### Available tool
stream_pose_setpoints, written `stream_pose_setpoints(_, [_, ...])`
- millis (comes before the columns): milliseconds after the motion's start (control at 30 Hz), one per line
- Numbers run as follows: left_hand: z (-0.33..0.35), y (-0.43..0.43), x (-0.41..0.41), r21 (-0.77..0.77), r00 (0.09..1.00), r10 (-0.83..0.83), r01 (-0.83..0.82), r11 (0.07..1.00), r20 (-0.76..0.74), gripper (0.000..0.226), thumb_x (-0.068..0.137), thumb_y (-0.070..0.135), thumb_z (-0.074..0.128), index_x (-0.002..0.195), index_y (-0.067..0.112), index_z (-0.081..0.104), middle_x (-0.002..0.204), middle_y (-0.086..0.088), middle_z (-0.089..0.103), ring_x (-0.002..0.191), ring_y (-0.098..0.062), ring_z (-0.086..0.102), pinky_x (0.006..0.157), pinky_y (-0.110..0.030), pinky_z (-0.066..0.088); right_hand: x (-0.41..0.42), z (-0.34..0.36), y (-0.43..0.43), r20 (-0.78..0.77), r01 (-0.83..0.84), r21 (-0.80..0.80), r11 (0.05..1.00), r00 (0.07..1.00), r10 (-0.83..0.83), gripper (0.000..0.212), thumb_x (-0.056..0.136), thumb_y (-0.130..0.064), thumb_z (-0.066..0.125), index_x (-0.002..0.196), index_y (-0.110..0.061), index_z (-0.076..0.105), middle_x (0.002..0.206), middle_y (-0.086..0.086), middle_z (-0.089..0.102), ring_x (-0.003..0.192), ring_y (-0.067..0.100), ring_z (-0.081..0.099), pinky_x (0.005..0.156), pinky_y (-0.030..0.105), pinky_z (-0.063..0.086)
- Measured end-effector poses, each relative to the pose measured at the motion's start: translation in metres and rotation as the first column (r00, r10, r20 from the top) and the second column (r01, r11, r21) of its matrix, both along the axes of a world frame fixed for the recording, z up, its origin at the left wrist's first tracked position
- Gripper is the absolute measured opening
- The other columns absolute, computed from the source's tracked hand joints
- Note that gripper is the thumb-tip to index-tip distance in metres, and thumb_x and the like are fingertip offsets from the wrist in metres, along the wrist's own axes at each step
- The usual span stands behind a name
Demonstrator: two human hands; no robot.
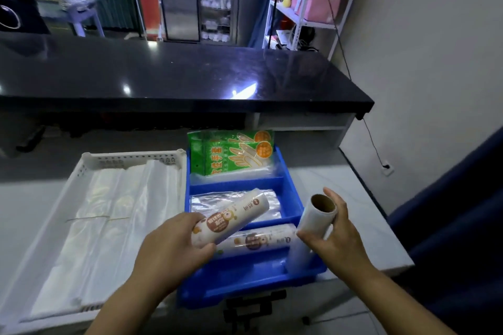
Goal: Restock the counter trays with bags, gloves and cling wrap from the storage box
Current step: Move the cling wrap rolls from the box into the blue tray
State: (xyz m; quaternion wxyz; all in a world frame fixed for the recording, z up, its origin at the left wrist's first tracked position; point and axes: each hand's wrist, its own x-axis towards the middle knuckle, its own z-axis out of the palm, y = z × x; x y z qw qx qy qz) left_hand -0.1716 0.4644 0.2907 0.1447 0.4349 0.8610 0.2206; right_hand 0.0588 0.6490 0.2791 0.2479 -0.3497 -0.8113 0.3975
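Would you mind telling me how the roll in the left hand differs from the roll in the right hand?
The left roll is in a printed wrapper with brown and orange labels; the right roll is bare, clear film. The left roll's end is covered, while the right roll shows an open cardboard core. The left roll lies tilted over the blue tray's middle; the right roll stands steeper at the tray's right edge. Both are cling wrap rolls, each gripped by one hand: left hand, right hand.
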Motion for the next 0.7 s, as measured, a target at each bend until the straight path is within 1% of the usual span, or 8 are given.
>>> stream_pose_setpoints(67, [-0.007,0.011,0.007,-0.021,0.995,-0.097,0.097,0.995,0.011,0.04,0.063,0.05,0.062,0.1,0.042,0.052,0.084,0.02,0.052,0.069,0.003,0.049,0.052,-0.01,0.03,0.003,0.006,-0.002,-0.096,0.029,-0.036,0.999,0.995,-0.032,0.079,0.063,-0.044,0.076,0.114,-0.071,0.022,0.11,-0.044,0.041,0.103,-0.023,0.045,0.065,0.002,0.047])
stream_pose_setpoints(200, [-0.02,0.028,0.019,-0.048,0.977,-0.203,0.206,0.977,0.069,0.041,0.059,0.044,0.062,0.097,0.045,0.046,0.087,0.02,0.054,0.071,0.001,0.052,0.052,-0.01,0.032,0.01,0.026,0.001,-0.344,0.173,-0.017,0.985,0.924,-0.169,0.07,0.059,-0.047,0.074,0.114,-0.059,0.033,0.11,-0.045,0.044,0.107,-0.011,0.052,0.075,0.008,0.052])
stream_pose_setpoints(300, [-0.031,0.038,0.022,-0.042,0.96,-0.223,0.233,0.972,0.171,0.035,0.058,0.044,0.063,0.087,0.046,0.043,0.091,0.017,0.057,0.077,-0.002,0.056,0.056,-0.015,0.038,0.016,0.042,0.006,-0.483,0.267,-0.045,0.963,0.838,-0.255,0.065,0.056,-0.046,0.077,0.107,-0.058,0.038,0.104,-0.04,0.051,0.101,-0.007,0.058,0.069,0.007,0.051])
stream_pose_setpoints(367, [-0.039,0.043,0.023,-0.05,0.938,-0.3,0.313,0.949,0.172,0.037,0.058,0.047,0.067,0.087,0.046,0.045,0.095,0.019,0.054,0.083,-0.001,0.052,0.063,-0.015,0.04,0.018,0.048,0.007,-0.539,0.286,-0.052,0.957,0.799,-0.268,0.06,0.057,-0.043,0.078,0.102,-0.057,0.039,0.102,-0.034,0.054,0.097,-0.006,0.06,0.065,0.007,0.051])
stream_pose_setpoints(433, [-0.051,0.047,0.025,-0.071,0.919,-0.387,0.392,0.917,0.072,0.043,0.06,0.055,0.069,0.097,0.043,0.051,0.099,0.02,0.047,0.092,-0.001,0.044,0.075,-0.016,0.04,0.019,0.05,0.006,-0.571,0.283,-0.048,0.958,0.779,-0.259,0.058,0.06,-0.038,0.078,0.1,-0.056,0.041,0.1,-0.035,0.055,0.096,-0.004,0.062,0.066,0.009,0.052])
stream_pose_setpoints(500, [-0.061,0.049,0.027,-0.096,0.919,-0.394,0.393,0.914,0.007,0.049,0.061,0.062,0.067,0.103,0.04,0.054,0.102,0.019,0.043,0.095,-0.002,0.037,0.08,-0.019,0.036,0.02,0.049,0.005,-0.58,0.281,-0.039,0.959,0.775,-0.251,0.057,0.06,-0.039,0.078,0.101,-0.056,0.043,0.098,-0.036,0.055,0.097,-0.001,0.062,0.069,0.012,0.053])
stream_pose_setpoints(600, [-0.067,0.051,0.031,-0.115,0.931,-0.364,0.362,0.925,-0.003,0.049,0.058,0.064,0.066,0.097,0.041,0.049,0.102,0.018,0.043,0.093,-0.003,0.036,0.078,-0.02,0.034,0.016,0.048,0.003,-0.542,0.293,-0.007,0.956,0.803,-0.25,0.055,0.063,-0.038,0.076,0.103,-0.056,0.043,0.099,-0.033,0.055,0.095,0.001,0.06,0.073,0.021,0.057])
stream_pose_setpoints(700, [-0.067,0.051,0.031,-0.123,0.924,-0.381,0.375,0.919,-0.021,0.048,0.057,0.065,0.066,0.089,0.043,0.038,0.098,0.019,0.041,0.09,-0.003,0.037,0.073,-0.019,0.033,0.012,0.045,0.001,-0.508,0.294,0.001,0.956,0.824,-0.253,0.052,0.066,-0.036,0.074,0.107,-0.049,0.045,0.098,-0.03,0.055,0.092,0.0,0.059,0.076,0.025,0.055])
